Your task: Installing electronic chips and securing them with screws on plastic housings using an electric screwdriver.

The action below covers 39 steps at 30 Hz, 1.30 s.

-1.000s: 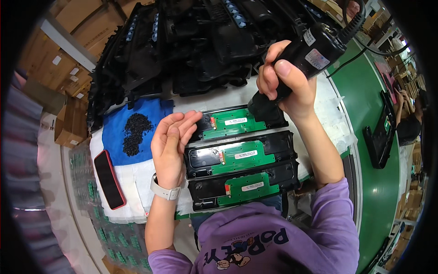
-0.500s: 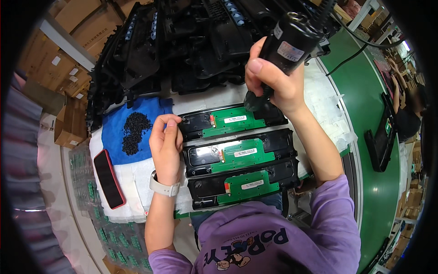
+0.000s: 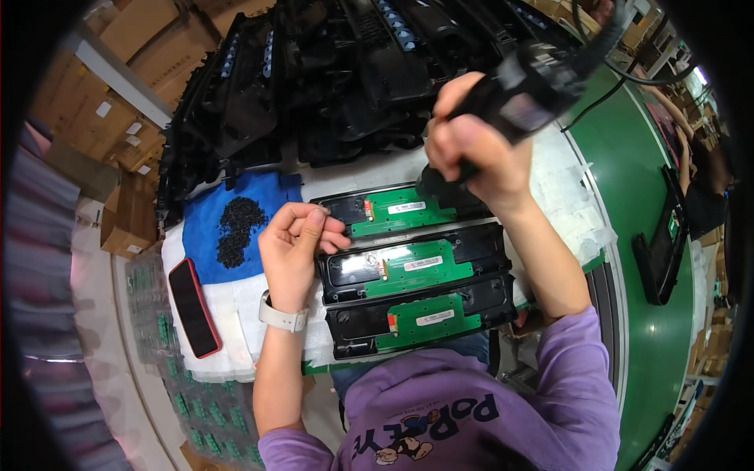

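My right hand (image 3: 487, 161) is wrapped round a black corded electric screwdriver (image 3: 525, 93), tilted with its lower end over the right part of the farthest of three black plastic housings (image 3: 342, 207). A green circuit board (image 3: 428, 217) lies in that housing; the screwdriver's tip is hidden. At the housing's left end is my left hand (image 3: 292, 250), thumb and forefinger pinched together, other fingers curled beside the edge. What the pinch holds, if anything, is too small to make out. Nearer me lie the middle housing (image 3: 345, 271) and the nearest housing (image 3: 357, 322), each with a green board.
Small black screws (image 3: 237, 228) lie heaped on a blue cloth (image 3: 200, 235) at left. Beside it is a red-edged phone (image 3: 195, 306). Black plastic parts (image 3: 338, 86) are piled at the back. A green conveyor (image 3: 628, 204) runs along the right, where another person (image 3: 711, 188) is.
My left hand has shifted slightly right, its fingers now curled over the far housing's left end. My right hand and the screwdriver have tilted a little, the tool's top moving right and down.
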### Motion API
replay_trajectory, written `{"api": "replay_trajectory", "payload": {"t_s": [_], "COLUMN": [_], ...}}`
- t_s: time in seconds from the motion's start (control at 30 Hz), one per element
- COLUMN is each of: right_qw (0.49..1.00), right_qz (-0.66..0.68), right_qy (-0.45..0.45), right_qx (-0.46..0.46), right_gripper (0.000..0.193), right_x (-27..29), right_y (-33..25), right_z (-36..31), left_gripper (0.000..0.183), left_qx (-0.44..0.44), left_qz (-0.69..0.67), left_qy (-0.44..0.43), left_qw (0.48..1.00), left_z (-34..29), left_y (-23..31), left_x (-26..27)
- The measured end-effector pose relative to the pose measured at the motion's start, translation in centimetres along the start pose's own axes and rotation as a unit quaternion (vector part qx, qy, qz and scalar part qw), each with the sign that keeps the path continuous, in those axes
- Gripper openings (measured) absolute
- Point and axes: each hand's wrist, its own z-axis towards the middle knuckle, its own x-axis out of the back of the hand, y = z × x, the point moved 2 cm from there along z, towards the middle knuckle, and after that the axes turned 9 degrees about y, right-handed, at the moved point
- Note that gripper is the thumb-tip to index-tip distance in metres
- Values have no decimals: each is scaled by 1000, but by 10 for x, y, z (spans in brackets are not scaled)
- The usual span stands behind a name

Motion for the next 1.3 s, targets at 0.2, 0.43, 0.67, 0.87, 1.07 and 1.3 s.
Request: {"api": "replay_trajectory", "payload": {"t_s": [0.2, 0.43, 0.67, 0.87, 1.07, 1.3], "right_qw": [946, 948, 950, 954, 932, 998], "right_qz": [324, 315, 309, 300, 356, 45], "right_qy": [27, 40, 37, 26, 30, -51], "right_qx": [8, 3, -11, -4, -53, 15], "right_gripper": [33, 34, 34, 34, 32, 38], "right_x": [-1, -4, -6, -10, 0, 31], "right_y": [-19, -17, -16, -18, -22, -23], "right_z": [-5, -10, -12, -16, -11, -20], "left_gripper": [16, 5, 7, 6, 19, 17], "left_qx": [2, 42, 36, 51, 55, 27], "left_qz": [36, 21, 34, 11, -40, -124], "left_qy": [-123, -148, -141, -152, -186, -103], "left_qw": [992, 988, 989, 987, 980, 987], "left_z": [-16, -23, -21, -22, -17, -8], "left_y": [-2, 2, 2, -2, -5, 7], "left_x": [-20, -29, -25, -26, -21, -11]}}
